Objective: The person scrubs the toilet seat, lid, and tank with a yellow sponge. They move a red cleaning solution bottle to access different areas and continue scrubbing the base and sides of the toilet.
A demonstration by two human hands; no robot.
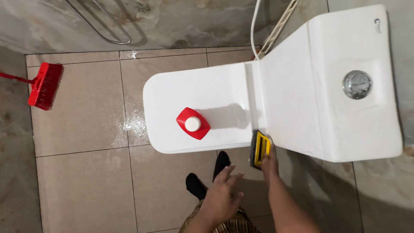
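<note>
A white toilet stands with its lid down. On the lid sits a red bottle with a white cap, upright. My right hand holds a yellow and black scrub brush against the toilet's side, just below the lid's hinge end. My left hand hovers over the floor in front of the toilet, fingers spread, holding nothing. My feet in black socks show below the lid.
A red broom head lies at the far left on the wet beige tiled floor. A metal rail and a white hose run along the marble wall at the top. A round flush button tops the tank.
</note>
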